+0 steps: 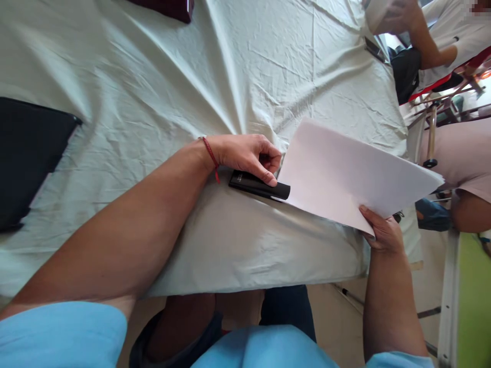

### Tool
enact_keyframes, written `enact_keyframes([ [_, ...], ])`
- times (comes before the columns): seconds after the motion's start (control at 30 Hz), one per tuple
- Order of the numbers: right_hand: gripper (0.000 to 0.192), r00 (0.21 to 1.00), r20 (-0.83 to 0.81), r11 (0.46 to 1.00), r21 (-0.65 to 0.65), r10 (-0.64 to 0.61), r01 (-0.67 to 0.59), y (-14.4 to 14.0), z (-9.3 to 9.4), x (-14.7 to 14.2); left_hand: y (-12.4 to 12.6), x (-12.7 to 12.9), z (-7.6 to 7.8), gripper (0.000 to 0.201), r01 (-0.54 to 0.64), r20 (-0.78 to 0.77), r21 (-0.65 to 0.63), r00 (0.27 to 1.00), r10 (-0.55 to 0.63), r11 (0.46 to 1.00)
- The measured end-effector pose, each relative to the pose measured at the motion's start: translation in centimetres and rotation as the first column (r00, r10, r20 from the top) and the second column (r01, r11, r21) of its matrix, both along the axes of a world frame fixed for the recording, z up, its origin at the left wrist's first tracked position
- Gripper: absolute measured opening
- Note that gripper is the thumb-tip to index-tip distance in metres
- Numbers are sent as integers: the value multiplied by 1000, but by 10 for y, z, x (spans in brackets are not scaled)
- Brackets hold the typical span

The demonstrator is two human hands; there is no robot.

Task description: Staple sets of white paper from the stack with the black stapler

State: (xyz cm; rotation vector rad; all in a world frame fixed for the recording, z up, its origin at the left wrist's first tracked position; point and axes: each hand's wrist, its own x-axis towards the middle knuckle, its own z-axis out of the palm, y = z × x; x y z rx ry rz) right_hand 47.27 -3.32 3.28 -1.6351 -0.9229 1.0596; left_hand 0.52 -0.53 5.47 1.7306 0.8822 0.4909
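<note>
The stapler (253,184) under the left hand (245,153) looked smooth plastic; the sheets (345,168) in the right hand (385,232), matt paper; the tablecloth (230,71) near both, rumpled fabric.

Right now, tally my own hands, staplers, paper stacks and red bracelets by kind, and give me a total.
Own hands: 2 (left hand, right hand)
Black stapler: 1
White paper stack: 1, sheets too close together to count
Red bracelet: 1, on the left wrist
Total: 5
</note>
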Motion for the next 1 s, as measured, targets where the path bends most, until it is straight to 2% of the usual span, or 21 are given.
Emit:
enact_keyframes([
  [0.17, 67, 997, 12, 997, -34, -70, 70, 1, 5, -4, 0, 5, 4, 37, 0, -157, 5, 988, 1, 1000],
  [0.3, 64, 997, 36, 998, 11, -65, 65, -1, 9, -7, 1, 7, 5, 38, -8, -166, 18, 986, 11, 1000],
  [0.5, 62, 998, 9, 995, 87, -54, 53, 5, 8, -16, -4, 4, 2, 39, -13, -13, -56, 1000, 13, 998],
  [0.57, 59, 994, -23, 986, 125, -110, 112, 11, 8, -21, -8, 3, -3, 38, -70, 123, -87, 989, 80, 994],
  [0.6, 57, 989, -31, 980, 133, -145, 148, 15, 8, -25, -10, 4, -7, 39, -139, 210, -103, 965, 158, 985],
  [0.63, 54, 983, -35, 973, 138, -180, 183, 19, 9, -28, -11, 6, -11, 40, -232, 304, -124, 917, 260, 965],
  [0.7, 50, 977, -47, 968, 132, -209, 214, 30, 10, -38, -9, 11, -21, 44, -443, 458, -156, 759, 462, 883],
  [0.8, 44, 981, -88, 974, 136, -173, 183, 46, 11, -58, -1, 20, -34, 36, -637, 570, -217, 532, 626, 739],
  [0.87, 44, 989, -124, 972, 210, -82, 107, 55, 10, -74, 3, 24, -38, 30, -711, 567, -243, 447, 691, 660],
  [0.9, 47, 990, -135, 962, 264, -38, 73, 58, 8, -82, 4, 24, -39, 29, -734, 546, -236, 442, 711, 637],
  [0.93, 49, 990, -142, 949, 314, 4, 41, 60, 6, -88, 4, 24, -39, 30, -745, 511, -206, 471, 718, 635],
  [1.0, 55, 988, -144, 944, 330, 58, -7, 62, 0, -96, 2, 21, -37, 33, -723, 404, -76, 607, 684, 686],
])
